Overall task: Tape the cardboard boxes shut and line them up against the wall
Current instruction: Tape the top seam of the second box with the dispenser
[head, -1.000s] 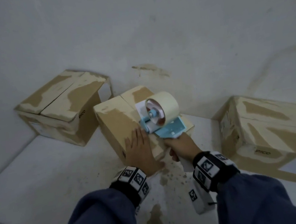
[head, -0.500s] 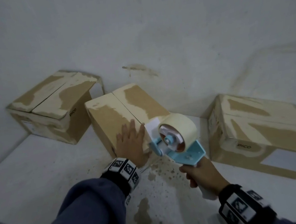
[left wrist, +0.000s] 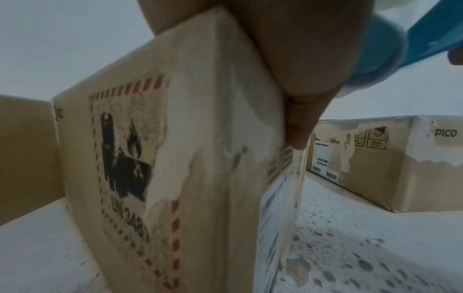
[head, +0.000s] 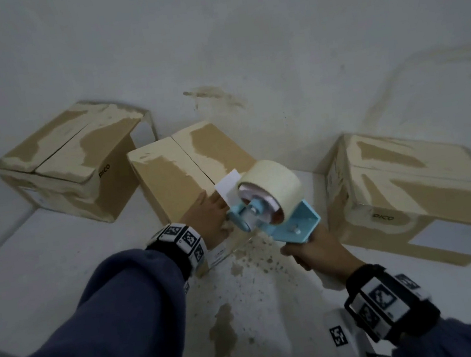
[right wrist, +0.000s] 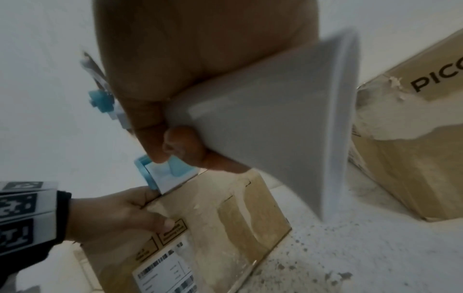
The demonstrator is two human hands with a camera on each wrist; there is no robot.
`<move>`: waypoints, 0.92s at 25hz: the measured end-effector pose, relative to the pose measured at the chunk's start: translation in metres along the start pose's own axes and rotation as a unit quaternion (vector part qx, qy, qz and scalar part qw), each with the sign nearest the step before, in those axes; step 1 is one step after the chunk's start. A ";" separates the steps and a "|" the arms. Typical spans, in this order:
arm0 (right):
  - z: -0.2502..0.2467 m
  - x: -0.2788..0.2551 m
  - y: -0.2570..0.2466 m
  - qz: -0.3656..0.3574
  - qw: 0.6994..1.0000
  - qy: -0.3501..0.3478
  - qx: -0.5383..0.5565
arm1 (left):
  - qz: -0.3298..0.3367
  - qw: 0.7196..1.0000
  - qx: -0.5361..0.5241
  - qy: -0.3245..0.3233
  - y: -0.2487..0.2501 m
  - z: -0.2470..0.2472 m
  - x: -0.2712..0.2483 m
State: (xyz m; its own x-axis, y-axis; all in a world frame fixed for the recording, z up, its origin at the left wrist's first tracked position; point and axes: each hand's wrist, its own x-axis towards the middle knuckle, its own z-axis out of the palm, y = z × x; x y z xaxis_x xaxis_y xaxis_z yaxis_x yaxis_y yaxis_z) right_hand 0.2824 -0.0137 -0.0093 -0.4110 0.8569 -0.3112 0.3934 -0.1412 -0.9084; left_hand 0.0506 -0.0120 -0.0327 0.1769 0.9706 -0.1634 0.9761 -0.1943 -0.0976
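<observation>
A: What are the hands doing?

B: The right hand (head: 312,250) is wrapped around the white handle of a blue tape dispenser (head: 275,218), which carries a cream roll of tape (head: 274,186). The dispenser is held in the air at the near corner of the middle box (head: 174,180). The left hand (head: 211,219) rests on that box's near top corner, fingers laid over the edge and thumb down its side.

A: And the middle box?

B: Its two top flaps are closed and meet at a seam. Whether tape covers the seam cannot be told. It sits on the white counter (head: 44,263), far end close to the wall (head: 240,43).

A: Other boxes?

B: A left box (head: 77,169) just beside it at the wall, turned at an angle, and a right box (head: 416,193) standing apart. Both are marked PICO. Brown stains spot the counter in front.
</observation>
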 end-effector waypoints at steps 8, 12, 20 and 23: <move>-0.013 -0.027 0.039 0.027 0.999 0.005 0.032 | -0.007 0.998 -0.044 -0.035 -0.005 0.007 0.001; -0.001 -0.023 0.041 0.025 0.998 0.001 0.061 | -0.054 0.988 -0.144 -0.031 0.003 0.001 0.004; 0.023 0.008 0.058 0.107 0.992 0.016 0.070 | -0.201 0.974 -0.103 -0.007 0.026 0.006 0.028; 0.027 0.013 0.063 0.113 0.989 0.018 0.091 | -0.198 0.974 -0.107 -0.004 0.026 0.007 0.027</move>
State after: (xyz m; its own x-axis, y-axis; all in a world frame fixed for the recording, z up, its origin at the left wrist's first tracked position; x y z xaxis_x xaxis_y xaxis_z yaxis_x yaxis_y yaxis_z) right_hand 0.2797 -0.0250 -0.0780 -0.2990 0.8094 -0.5055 0.3168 -0.4155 -0.8526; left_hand 0.0796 0.0086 -0.0463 -0.2199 0.9619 -0.1627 0.9716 0.2308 0.0513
